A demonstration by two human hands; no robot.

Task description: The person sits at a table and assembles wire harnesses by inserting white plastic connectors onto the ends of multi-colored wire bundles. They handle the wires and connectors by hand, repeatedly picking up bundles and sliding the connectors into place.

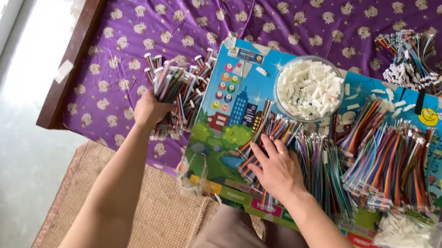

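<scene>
A home: purple patterned bedsheet (317,16) on a bed, woven floor mat (161,219).

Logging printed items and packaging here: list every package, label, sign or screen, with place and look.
Printed board: under the wire bundles, rectangular, blue cartoon city, green hills, coloured bottom strip.
Plastic bag: board's near right corner, clear, full of white connectors.
Small label: wooden bed edge, white, rectangular.
No screens.

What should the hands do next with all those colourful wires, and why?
Probably the left hand lets go of its wire bundle onto the purple cloth, where finished wires already lie. The right hand rests flat on loose wires on the board.
</scene>
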